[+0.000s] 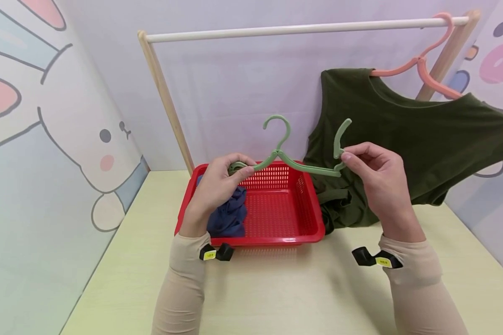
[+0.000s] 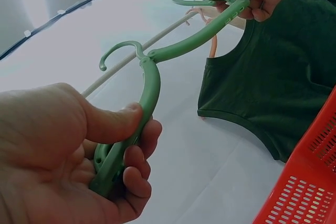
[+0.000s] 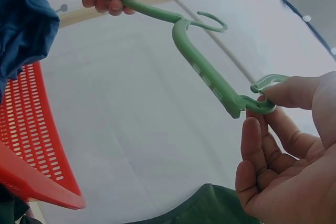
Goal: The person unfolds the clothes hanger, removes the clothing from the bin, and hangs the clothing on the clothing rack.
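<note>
A green folding hanger [image 1: 278, 153] is held up over the red basket [image 1: 251, 240], its hook pointing upward. My left hand [image 1: 220, 184] grips one arm of it, thumb on top and fingers curled beneath, as the left wrist view shows. At the other end, my right hand [image 1: 379, 179] pinches the small hinged end piece [image 3: 262, 103] between thumb and fingers. That piece sticks up at an angle from the hanger's arm in the head view. Dark blue cloth [image 1: 228, 216] lies bunched in the basket's left part.
Behind stands a rack with a white rail [image 1: 251, 32] and wooden posts. A pink hanger [image 1: 421, 60] hooks over its right end, carrying a dark green sleeveless top [image 1: 402, 135] that drapes beside the basket. A pale table [image 1: 276, 298] lies beneath; cartoon-printed walls stand around.
</note>
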Available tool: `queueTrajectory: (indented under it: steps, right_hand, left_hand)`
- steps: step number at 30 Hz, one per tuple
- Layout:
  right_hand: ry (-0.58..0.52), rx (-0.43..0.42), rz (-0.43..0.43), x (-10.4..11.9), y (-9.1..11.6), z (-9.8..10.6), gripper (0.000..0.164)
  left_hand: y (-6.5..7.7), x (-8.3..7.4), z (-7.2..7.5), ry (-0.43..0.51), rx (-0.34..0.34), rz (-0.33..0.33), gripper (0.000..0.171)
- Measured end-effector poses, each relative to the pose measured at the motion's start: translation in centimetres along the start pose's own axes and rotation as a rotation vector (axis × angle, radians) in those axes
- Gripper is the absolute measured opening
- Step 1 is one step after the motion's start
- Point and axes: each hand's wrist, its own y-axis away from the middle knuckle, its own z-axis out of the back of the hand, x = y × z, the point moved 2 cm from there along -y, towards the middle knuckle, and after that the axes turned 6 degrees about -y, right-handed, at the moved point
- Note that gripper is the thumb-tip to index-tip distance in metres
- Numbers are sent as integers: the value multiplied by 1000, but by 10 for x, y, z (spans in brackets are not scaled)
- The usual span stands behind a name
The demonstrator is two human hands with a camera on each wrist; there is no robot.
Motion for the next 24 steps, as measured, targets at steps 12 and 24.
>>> queueTrajectory:
  steps: [12, 24]
  right_hand:
    - [-16, -26, 2, 2, -1, 5, 16]
    - [-39, -8, -16, 1, -1, 5, 11]
  left_hand:
    - [1, 3, 10, 21, -72, -16, 14]
    - [4, 2, 17, 41, -165, -16, 16]
